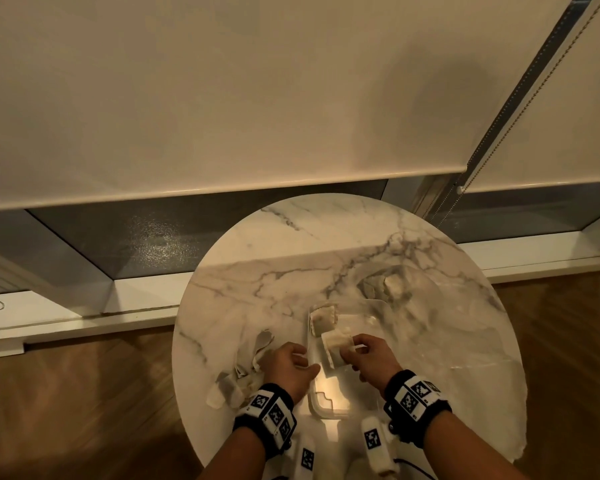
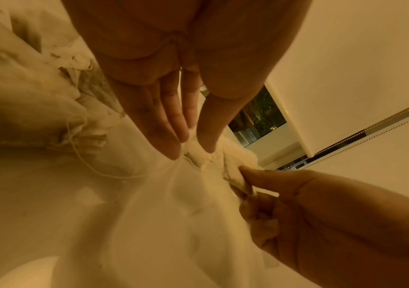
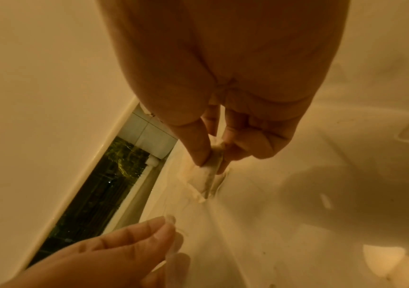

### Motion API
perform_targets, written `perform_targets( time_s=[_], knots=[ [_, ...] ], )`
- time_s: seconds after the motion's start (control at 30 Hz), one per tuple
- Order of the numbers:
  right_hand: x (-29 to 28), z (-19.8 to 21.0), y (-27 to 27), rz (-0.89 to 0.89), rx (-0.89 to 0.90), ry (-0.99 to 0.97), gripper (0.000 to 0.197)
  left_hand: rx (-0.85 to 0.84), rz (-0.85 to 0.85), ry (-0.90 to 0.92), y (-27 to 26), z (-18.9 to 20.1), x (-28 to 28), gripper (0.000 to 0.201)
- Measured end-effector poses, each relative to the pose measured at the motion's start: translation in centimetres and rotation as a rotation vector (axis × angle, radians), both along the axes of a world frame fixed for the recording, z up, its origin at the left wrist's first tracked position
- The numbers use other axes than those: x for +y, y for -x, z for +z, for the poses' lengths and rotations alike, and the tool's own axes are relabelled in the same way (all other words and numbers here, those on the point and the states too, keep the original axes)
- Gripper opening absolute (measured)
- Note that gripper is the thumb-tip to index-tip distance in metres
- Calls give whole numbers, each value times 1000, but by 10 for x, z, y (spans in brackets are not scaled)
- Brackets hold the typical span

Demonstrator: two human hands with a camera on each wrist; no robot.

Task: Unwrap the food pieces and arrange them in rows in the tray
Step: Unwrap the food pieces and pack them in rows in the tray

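A clear plastic tray (image 1: 368,317) sits mid-table. One unwrapped pale food piece (image 1: 323,318) lies in its far left corner. My right hand (image 1: 354,344) pinches a second white food piece (image 1: 336,346) between thumb and fingers, low over the tray's left side. The right wrist view shows that pinch (image 3: 213,161) on the piece (image 3: 203,179). My left hand (image 1: 305,355) is beside the tray's left rim, fingers fairly straight, holding nothing. In the left wrist view its fingertips (image 2: 174,154) reach close to the piece (image 2: 213,161); contact is unclear.
Crumpled empty wrappers (image 1: 243,368) are piled on the round marble table (image 1: 291,271) left of the tray. More wrapped pieces (image 1: 392,285) lie at the back right. A roller blind and window sill stand behind the table.
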State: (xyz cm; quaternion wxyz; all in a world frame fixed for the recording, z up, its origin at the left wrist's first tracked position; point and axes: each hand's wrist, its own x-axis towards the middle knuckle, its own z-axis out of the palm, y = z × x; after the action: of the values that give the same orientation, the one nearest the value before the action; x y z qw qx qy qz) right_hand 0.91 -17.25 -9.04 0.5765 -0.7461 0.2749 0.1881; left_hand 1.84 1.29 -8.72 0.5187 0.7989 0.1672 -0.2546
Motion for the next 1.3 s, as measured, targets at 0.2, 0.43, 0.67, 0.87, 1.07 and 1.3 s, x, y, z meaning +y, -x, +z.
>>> perform_targets(
  time_s=[0.2, 0.43, 0.67, 0.87, 1.07, 1.3],
  knots=[
    [2, -18, -14, 116, 98, 84, 18, 4, -30, -42, 2, -4, -3, 31],
    [10, -31, -33, 208, 129, 116, 24, 54, 13, -23, 1, -6, -3, 31],
    [15, -38, -45, 126, 107, 179, 33, 87, 31, 36, 3, -8, -2, 30],
    [14, -43, -54, 55, 19, 240, 17, 85, 14, 15, 2, -9, -2, 29],
    [16, -46, -64, -45, 42, 206, 28, 64, -31, -35, 1, -10, -1, 31],
    [17, -52, -69, -40, 57, 221, 23, 47, -58, -73, 0, -13, -1, 32]
  ],
)
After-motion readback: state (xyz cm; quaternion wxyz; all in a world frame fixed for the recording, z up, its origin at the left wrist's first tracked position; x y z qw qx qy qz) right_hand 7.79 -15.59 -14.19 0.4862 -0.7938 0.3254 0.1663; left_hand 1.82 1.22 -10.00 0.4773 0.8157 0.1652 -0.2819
